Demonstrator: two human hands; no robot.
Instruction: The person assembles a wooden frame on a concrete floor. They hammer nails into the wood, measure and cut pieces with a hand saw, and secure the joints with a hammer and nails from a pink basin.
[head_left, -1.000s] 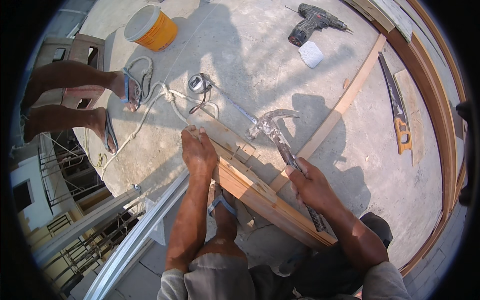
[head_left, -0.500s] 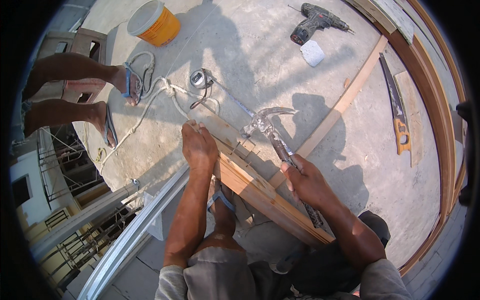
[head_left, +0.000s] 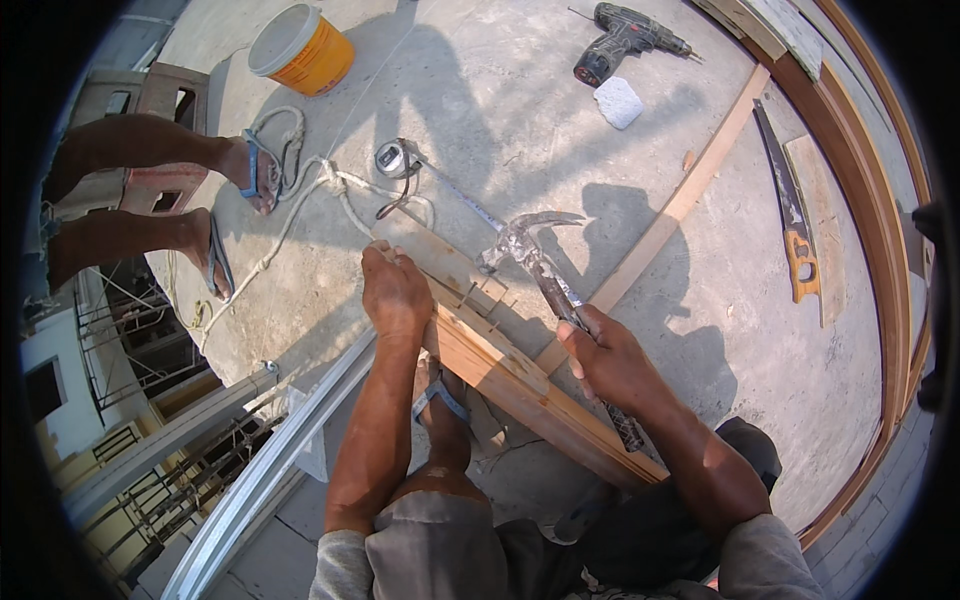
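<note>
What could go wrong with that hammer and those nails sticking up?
A missed swing of the hammer in the right hand might hit the left hand, which is on the wood. The nails near that hand could scratch it. If the wood slipped, it might hurt the person's foot, which only has a sandal on.

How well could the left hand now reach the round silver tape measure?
Probably yes, if the left hand leaves the pale timber; the low white rope between hardly blocks the tape measure.
</note>
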